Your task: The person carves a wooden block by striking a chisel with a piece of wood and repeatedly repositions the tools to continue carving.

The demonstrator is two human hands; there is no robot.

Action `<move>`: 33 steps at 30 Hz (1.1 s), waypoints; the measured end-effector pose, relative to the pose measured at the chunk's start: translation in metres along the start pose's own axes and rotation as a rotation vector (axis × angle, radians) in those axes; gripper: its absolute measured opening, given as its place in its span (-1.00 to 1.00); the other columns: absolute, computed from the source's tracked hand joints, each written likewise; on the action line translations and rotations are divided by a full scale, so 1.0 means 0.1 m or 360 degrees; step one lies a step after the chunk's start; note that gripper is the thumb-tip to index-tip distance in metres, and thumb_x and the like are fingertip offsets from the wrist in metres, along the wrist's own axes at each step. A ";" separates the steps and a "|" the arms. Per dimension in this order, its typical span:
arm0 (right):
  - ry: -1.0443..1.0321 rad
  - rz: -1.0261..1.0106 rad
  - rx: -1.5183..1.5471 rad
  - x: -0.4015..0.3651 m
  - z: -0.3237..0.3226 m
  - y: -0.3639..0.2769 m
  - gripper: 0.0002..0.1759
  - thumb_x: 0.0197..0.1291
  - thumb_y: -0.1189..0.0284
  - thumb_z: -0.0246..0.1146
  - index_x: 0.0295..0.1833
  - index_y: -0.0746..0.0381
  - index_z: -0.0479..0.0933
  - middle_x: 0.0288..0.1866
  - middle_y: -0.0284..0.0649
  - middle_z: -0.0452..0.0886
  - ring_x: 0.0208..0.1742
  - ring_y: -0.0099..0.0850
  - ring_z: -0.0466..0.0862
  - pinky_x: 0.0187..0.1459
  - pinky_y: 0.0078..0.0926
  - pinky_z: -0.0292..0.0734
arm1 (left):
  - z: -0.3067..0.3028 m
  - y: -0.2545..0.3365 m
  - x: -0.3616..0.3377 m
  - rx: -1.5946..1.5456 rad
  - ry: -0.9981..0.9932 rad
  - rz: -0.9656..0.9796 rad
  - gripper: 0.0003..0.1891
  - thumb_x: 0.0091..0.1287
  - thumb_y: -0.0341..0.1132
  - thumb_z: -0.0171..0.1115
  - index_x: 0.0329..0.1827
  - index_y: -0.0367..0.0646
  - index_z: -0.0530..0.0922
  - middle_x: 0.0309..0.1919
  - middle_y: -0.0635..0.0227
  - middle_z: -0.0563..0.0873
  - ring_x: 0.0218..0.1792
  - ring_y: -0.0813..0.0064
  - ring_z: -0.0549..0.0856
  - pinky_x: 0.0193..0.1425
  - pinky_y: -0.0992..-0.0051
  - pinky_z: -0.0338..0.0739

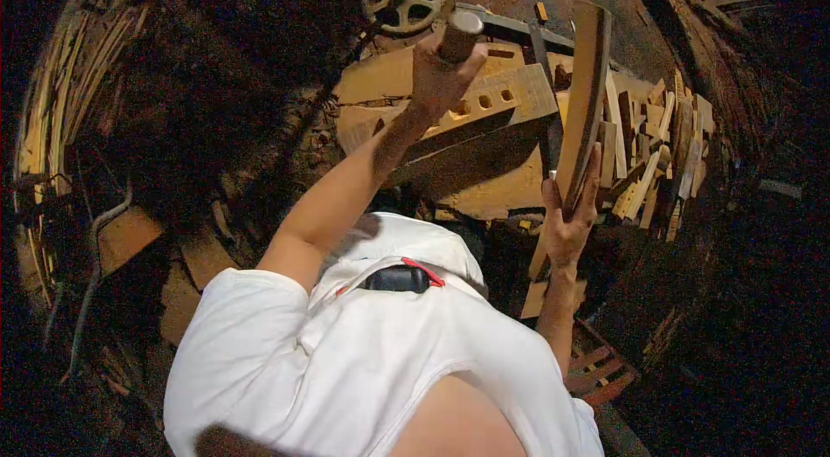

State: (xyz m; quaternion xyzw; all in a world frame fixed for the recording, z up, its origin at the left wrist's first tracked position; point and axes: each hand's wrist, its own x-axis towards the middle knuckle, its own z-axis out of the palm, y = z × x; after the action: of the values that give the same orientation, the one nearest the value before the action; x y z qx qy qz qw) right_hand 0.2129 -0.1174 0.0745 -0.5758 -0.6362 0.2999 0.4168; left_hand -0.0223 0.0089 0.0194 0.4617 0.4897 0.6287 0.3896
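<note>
My left hand (437,81) is raised over the bench, its fingers wrapped round a thick cylinder (458,40) with a pale round end facing up. What the cylinder belongs to is hidden by the hand. Below it lies a wooden block (527,89) with several square holes cut in a row. To the right, my right hand (569,228) grips a long, slightly curved wooden board (581,102) near its lower part, thumb on one side and fingers on the other. The board stands steeply tilted, its upper end reaching past the far side of the bench.
A wooden work surface (493,189) is in front of me, with a dark metal bar (519,29) along its far side. A spoked wheel (405,7) stands behind. Stacked wood offcuts (648,163) crowd the right; long thin strips (52,124) lean at the left.
</note>
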 end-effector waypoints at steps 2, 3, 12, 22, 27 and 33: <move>-0.0040 -0.0020 -0.0024 -0.01 -0.03 0.01 -0.15 0.33 0.41 0.34 0.63 0.23 0.09 0.66 -0.05 0.15 0.60 -0.18 0.27 0.52 -0.24 0.20 | 0.07 0.06 -0.03 0.0158 -0.0073 0.0256 -0.87 0.26 -0.39 0.35 -0.26 -0.27 0.61 -0.47 0.43 0.68 -0.43 0.67 0.61 -0.33 0.50 0.53; 0.0017 -0.0086 -0.0130 -0.01 -0.06 0.05 -0.15 0.33 0.40 0.34 0.63 0.25 0.08 0.66 -0.04 0.16 0.60 -0.15 0.27 0.52 -0.21 0.18 | 0.12 0.04 -0.04 0.0160 -0.0067 0.0248 -0.87 0.26 -0.39 0.35 -0.26 -0.27 0.61 -0.47 0.43 0.68 -0.43 0.67 0.61 -0.33 0.50 0.53; -0.0227 0.0302 0.0244 0.18 0.00 -0.05 -0.16 0.26 0.51 0.37 0.59 0.31 0.14 0.63 -0.02 0.20 0.54 -0.16 0.32 0.48 -0.23 0.25 | 0.52 0.03 -0.21 0.0609 -0.0414 0.0326 -0.71 0.08 -0.10 0.46 -0.22 -0.02 0.68 -0.51 0.24 0.70 -0.47 0.18 0.73 -0.31 0.26 0.63; -0.0121 0.0384 0.0000 0.24 -0.11 -0.11 -0.11 0.22 0.62 0.28 0.64 0.22 0.08 0.61 -0.06 0.25 0.50 -0.28 0.37 0.42 -0.33 0.33 | 0.76 -0.01 -0.24 0.0825 -0.0513 0.0253 -0.70 0.20 0.04 0.39 -0.22 0.03 0.68 -0.58 0.13 0.68 -0.52 0.21 0.74 -0.46 0.24 0.59; -0.0203 0.0539 0.0008 0.12 -0.10 0.27 -0.13 0.28 0.63 0.24 0.66 0.10 0.08 0.62 -0.16 0.25 0.49 -0.29 0.36 0.44 -0.35 0.30 | 0.72 0.04 -0.26 0.0840 -0.0653 0.0006 -0.77 0.32 -0.05 0.20 -0.25 0.01 0.65 -0.54 0.00 0.67 -0.42 -0.06 0.74 -0.34 0.05 0.59; -0.0137 0.0192 -0.0055 0.26 -0.02 -0.09 -0.31 0.42 0.54 0.17 0.61 0.20 0.15 0.42 -0.07 0.41 0.30 -0.26 0.49 0.35 -0.28 0.40 | 0.74 -0.20 -0.24 0.1006 -0.0555 0.0192 -0.73 0.26 -0.06 0.37 -0.08 0.04 0.70 -0.57 0.13 0.69 -0.55 0.23 0.74 -0.49 0.20 0.60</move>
State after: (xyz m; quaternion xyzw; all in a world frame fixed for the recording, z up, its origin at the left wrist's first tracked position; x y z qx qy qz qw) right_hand 0.2107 -0.0933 0.0878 -0.6068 -0.6227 0.3381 0.3602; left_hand 0.0559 0.0091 0.0022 0.6875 0.5579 0.3801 0.2676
